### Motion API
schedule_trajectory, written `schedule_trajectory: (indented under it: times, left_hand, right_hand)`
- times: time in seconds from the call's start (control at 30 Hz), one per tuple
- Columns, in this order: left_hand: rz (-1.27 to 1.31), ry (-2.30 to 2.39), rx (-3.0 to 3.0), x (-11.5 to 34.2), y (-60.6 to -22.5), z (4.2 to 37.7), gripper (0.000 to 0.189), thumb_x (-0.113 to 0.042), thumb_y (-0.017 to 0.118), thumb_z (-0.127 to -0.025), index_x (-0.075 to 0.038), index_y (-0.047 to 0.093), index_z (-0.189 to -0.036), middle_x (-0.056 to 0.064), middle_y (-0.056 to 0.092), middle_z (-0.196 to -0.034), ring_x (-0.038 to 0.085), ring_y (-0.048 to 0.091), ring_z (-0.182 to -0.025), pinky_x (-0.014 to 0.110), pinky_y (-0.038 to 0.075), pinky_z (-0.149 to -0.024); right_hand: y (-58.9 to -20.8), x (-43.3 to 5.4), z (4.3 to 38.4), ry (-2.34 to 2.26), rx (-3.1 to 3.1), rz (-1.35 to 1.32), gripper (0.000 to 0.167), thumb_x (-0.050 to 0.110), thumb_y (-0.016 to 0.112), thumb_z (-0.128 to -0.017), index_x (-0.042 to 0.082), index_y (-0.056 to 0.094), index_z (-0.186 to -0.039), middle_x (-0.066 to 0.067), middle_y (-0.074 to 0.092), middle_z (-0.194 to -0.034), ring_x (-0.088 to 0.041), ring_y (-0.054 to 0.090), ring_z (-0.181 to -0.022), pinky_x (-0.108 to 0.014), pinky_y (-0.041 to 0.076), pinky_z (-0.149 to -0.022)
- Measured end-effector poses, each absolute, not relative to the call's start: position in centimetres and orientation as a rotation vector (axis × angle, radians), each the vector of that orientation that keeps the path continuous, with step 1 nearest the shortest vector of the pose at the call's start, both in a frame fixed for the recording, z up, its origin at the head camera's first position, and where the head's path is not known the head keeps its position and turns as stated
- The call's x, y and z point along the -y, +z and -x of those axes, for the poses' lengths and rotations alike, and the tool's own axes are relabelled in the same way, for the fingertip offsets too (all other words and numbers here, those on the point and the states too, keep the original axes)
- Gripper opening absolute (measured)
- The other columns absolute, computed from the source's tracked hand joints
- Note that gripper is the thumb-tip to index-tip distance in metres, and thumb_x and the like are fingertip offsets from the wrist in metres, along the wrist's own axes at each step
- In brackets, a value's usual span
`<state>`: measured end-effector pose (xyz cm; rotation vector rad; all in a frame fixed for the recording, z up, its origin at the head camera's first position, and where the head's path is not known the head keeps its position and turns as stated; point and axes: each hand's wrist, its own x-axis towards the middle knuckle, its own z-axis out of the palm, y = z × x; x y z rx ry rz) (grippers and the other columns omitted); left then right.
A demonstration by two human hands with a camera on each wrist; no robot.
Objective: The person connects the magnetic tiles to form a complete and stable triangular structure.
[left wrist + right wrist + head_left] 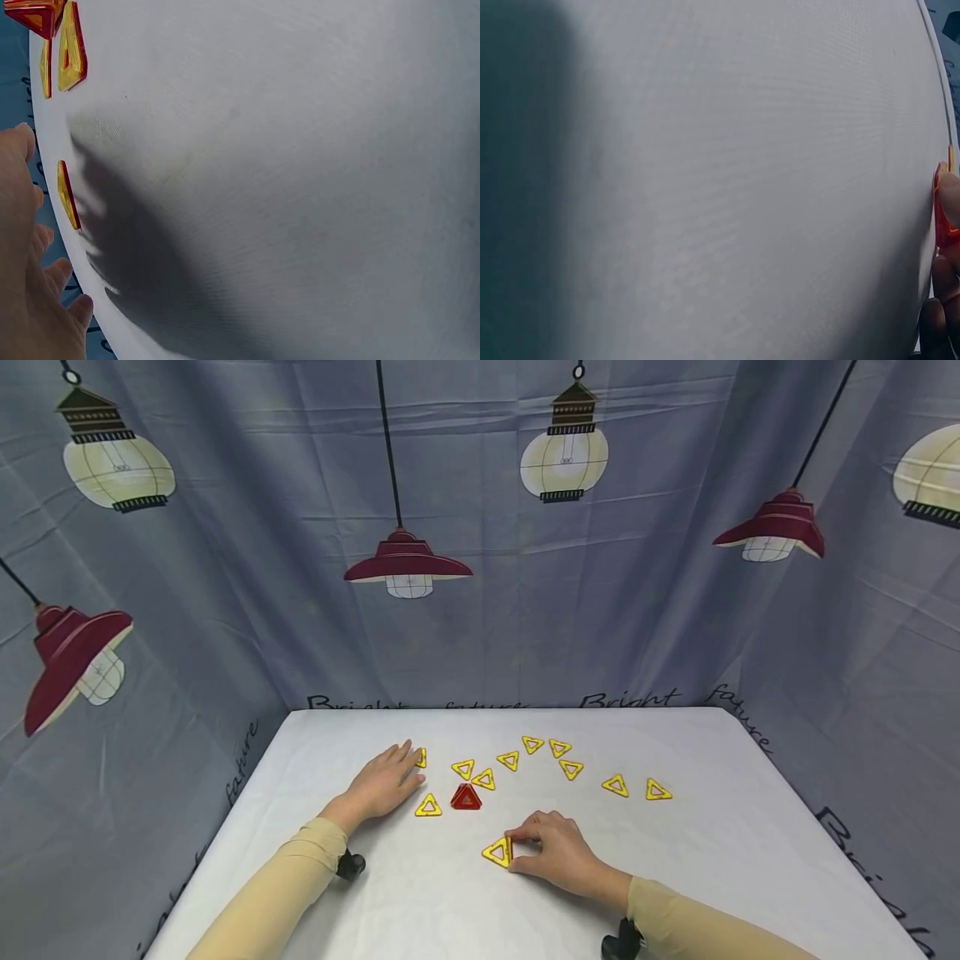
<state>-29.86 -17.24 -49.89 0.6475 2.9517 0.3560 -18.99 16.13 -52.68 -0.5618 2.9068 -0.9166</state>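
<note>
My right hand (pixel 558 853) pinches the edge of a yellow triangular tile (pixel 495 858) between thumb and fingers, low over the near middle of the table. In the right wrist view a red-edged piece (pixel 939 217) shows at the fingertips, partly hidden by the thumb. My left hand (pixel 382 783) is stretched over the table at the left, fingers nearly straight. Its fingertips overlap a yellow triangular tile (pixel 423 758) in the head view, hiding part of it. Right of this hand are another yellow tile (pixel 428 813) and a red triangular piece (pixel 466 797).
Two yellow tiles (pixel 462 764) lie behind the red piece. Several more spread toward the back and right, including one at the back (pixel 532 740) and one farthest right (pixel 659 797). A patterned grey-blue curtain (pixel 480 643) hangs around the white table (pixel 420 893).
</note>
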Motion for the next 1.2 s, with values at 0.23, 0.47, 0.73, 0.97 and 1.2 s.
schedule_trajectory:
  times: [0.23,0.47,0.73,0.97,1.2]
  left_hand:
    - [-0.644,0.333,-2.933,17.5,-50.5,29.7,0.061,-0.045,0.041,-0.109,-0.009,0.039,-0.158,0.019,0.03,-0.164,0.044,0.025,-0.15,0.058,0.023,-0.119]
    - [-0.661,0.224,-2.932,17.4,-50.5,29.4,0.063,-0.046,0.04,-0.109,-0.008,0.037,-0.159,0.015,0.028,-0.166,0.04,0.027,-0.15,0.054,0.025,-0.12]
    - [-0.715,0.185,-2.926,18.0,-50.8,28.7,0.061,-0.049,0.041,-0.109,-0.015,0.04,-0.159,0.015,0.032,-0.164,0.043,0.031,-0.148,0.056,0.027,-0.118]
    - [-0.7,0.224,-2.915,19.4,-50.5,26.7,0.058,-0.05,0.038,-0.109,-0.018,0.044,-0.157,0.012,0.033,-0.164,0.04,0.031,-0.149,0.055,0.026,-0.119]
    - [-0.772,0.289,-2.907,20.9,-50.0,23.8,0.057,-0.049,0.038,-0.11,-0.015,0.047,-0.155,0.012,0.036,-0.162,0.042,0.032,-0.148,0.056,0.026,-0.118]
  right_hand:
    - [-52.7,-16.1,18.9,-0.934,-2.894,0.556,0.043,0.04,0.088,-0.078,0.024,0.08,-0.116,0.022,0.057,-0.096,-0.007,0.047,-0.091,-0.039,0.037,-0.085]
    - [-52.7,-16.1,19.0,-0.936,-2.898,0.575,0.042,0.04,0.088,-0.078,0.024,0.079,-0.116,0.021,0.058,-0.095,-0.008,0.048,-0.091,-0.04,0.037,-0.084]
    - [-52.8,-16.1,19.0,-0.927,-2.9,0.56,0.043,0.041,0.088,-0.078,0.024,0.079,-0.117,0.021,0.058,-0.096,-0.007,0.047,-0.091,-0.04,0.037,-0.086]
    - [-52.8,-16.0,18.9,-0.912,-2.907,0.562,0.043,0.041,0.088,-0.078,0.024,0.079,-0.117,0.022,0.057,-0.097,-0.006,0.047,-0.091,-0.039,0.037,-0.085]
    - [-52.7,-16.0,19.0,-0.911,-2.909,0.553,0.043,0.041,0.089,-0.078,0.024,0.079,-0.116,0.021,0.058,-0.097,-0.007,0.047,-0.091,-0.04,0.038,-0.085]
